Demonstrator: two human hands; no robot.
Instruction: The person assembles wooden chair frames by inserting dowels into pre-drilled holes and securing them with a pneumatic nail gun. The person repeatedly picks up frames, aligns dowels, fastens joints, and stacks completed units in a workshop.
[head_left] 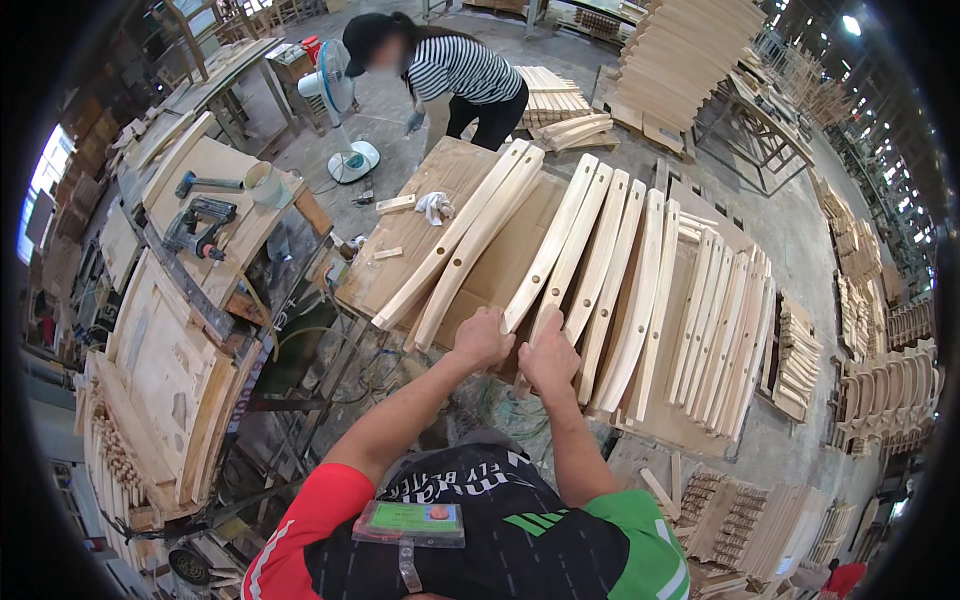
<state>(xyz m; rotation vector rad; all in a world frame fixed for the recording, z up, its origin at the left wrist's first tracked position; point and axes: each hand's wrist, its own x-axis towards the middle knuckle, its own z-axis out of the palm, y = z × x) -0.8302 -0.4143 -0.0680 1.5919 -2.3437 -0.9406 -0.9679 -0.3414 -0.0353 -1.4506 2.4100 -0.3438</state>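
Observation:
Near the table's front edge, my left hand [484,338] is closed around the near end of a pale curved wooden slat [548,245]. Just to its right, my right hand [549,358] grips the near end of a neighbouring slat [576,245]. Both slats lie lengthwise across the table, each with a dark round hole or plug partway along. Fingertips of both hands are partly hidden. Two similar slats [452,240] rest apart on the left. More slats [640,300] fan out to the right of my hands, beside a tight row of shorter-looking ones [722,325].
A white cloth [434,207] and small wood blocks [395,204] lie on the table board [400,240]. Leftward, a bench holds a power drill [200,228] and a tub [268,185]. Beyond stand a fan [338,90] and a bending co-worker [470,70]. Wood stacks [685,60] surround the floor.

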